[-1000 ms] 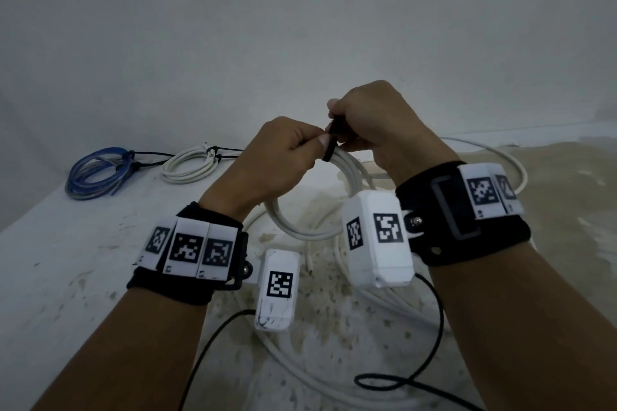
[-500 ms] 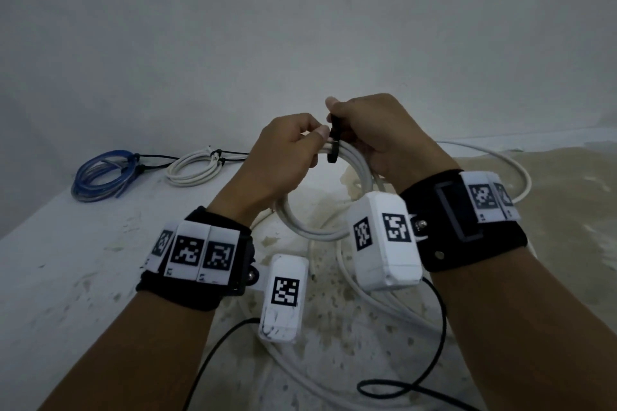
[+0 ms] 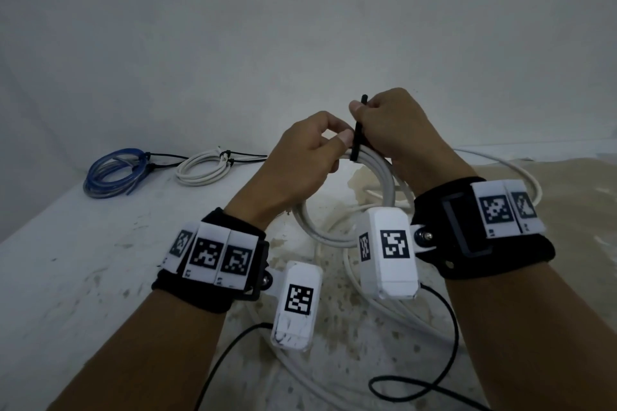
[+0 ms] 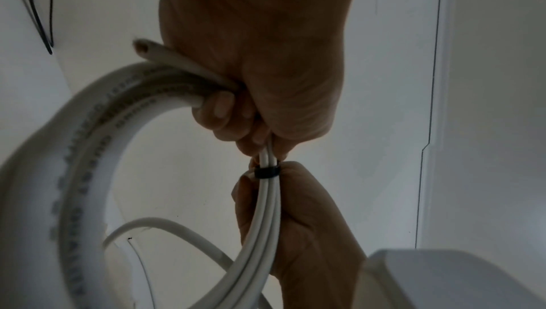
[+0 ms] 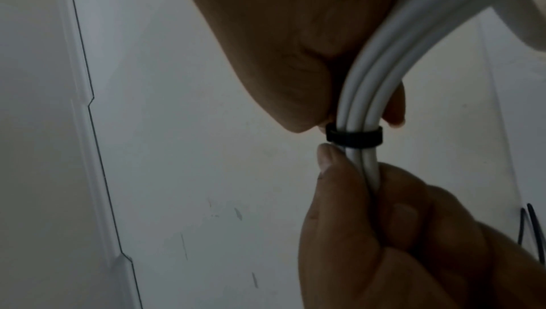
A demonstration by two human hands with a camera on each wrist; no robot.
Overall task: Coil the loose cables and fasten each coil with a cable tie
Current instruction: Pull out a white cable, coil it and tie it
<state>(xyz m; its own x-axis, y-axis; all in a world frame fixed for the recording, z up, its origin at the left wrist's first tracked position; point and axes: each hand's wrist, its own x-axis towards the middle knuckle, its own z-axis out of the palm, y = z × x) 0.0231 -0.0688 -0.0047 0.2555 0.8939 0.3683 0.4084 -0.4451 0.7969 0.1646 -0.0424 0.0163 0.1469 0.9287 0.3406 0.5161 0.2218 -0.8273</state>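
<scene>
Both hands are working at the top of the white cable coil [image 3: 337,227], lifted above the desk [image 3: 66,277]. Compared with a second ago, the right hand [image 3: 397,130] is now pinching the black cable tie [image 3: 358,133] with its tail standing upright above the knuckles, where before only a short dark stub was showing between the hands; the strap is being drawn through its head. The left hand [image 3: 300,160] is gripping the bundled strands just beside the tie, thumb pressing against it. I judge the loop is cinching and this coil is close to fastened.

From the wrist views the tie [image 5: 354,137] is reading as a narrow, matte black band sitting snug across smooth, round, pale grey-white strands lying parallel; printed lettering is running along the outer turn [image 4: 88,141]. More of the cable is trailing loose over the stained, speckled desk. At the far left, a glossy blue coil [image 3: 115,170] and a thinner white coil [image 3: 203,170] are lying already tied, tails sticking out.
</scene>
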